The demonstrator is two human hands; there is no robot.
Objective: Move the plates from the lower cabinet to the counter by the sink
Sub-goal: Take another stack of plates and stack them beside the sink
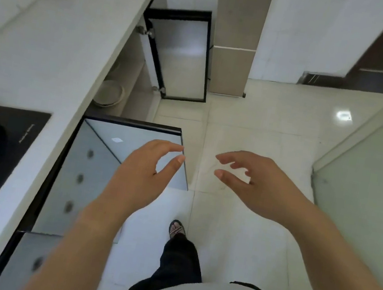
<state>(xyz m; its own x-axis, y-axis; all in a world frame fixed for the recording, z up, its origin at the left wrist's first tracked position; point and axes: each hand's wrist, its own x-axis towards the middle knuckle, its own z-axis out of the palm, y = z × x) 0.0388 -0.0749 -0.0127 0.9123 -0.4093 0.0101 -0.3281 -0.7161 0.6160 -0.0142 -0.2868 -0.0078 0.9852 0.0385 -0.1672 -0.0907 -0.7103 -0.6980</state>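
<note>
Two empty hands, the left hand (141, 174) and right hand (257, 186), hung with fingers loosely spread above the floor (265, 121), while the plates (110, 93) sat in the open lower cabinet (129, 88); its swung-out door (182, 54) risked catching a shin.

Plates (111, 93): pale, cream-coloured round stack, left of frame centre, partly hidden under the surface edge; count cannot be told.
Pose: lying flat, rims stacked one upon another.
Lower cabinet (131, 76): open, two dark-framed glass doors swung outward; plates rest on its inner shelf.
Surface (60, 29): white, long, running up the left of the frame above the cabinet.
</note>
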